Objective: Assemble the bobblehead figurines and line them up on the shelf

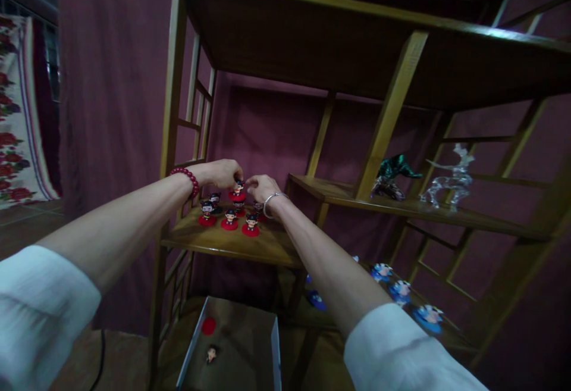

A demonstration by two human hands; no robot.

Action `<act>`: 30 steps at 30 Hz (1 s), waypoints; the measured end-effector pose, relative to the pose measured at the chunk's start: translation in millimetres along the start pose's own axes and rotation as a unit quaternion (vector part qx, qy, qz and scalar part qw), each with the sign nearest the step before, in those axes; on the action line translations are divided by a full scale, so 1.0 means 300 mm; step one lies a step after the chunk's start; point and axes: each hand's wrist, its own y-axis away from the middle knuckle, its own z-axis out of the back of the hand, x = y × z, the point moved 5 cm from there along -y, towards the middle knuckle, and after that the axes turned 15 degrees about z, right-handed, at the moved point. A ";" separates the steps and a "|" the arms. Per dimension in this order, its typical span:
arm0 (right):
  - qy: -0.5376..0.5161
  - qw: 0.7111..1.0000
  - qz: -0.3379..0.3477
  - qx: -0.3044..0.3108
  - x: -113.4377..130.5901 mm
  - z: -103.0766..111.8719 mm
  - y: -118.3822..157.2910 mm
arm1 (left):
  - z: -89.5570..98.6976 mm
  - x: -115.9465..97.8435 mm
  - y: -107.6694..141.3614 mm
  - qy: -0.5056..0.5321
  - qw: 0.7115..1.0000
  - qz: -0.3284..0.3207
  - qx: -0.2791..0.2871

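Observation:
On the left part of the wooden shelf, several small black-haired figurines stand on round red bases. My left hand, with a red bead bracelet, has its fingers closed at the top of a figurine on a red base, behind and above the others. My right hand, with a silver bangle, is just right of that figurine, its fingers bent and slightly apart. In front stand a left figurine, a middle one and a right one. Others behind are partly hidden by my right hand.
Below, an open box contains a loose figurine and a red disc. A green ornament and a clear deer figure stand on the right shelf. Lower right are several blue-based figures. Wooden posts frame the shelf.

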 end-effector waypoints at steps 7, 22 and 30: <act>-0.048 0.991 -0.018 -0.123 0.020 0.096 0.111 | 0.000 -0.092 0.030 -0.014 1.000 -0.011 0.003; -0.105 0.976 -0.035 -0.186 0.042 0.103 0.449 | -0.104 -0.317 0.059 0.002 0.997 -0.067 0.024; -0.123 0.981 -0.065 -0.134 0.003 0.056 0.496 | -0.212 -0.354 0.034 -0.067 0.997 -0.008 0.045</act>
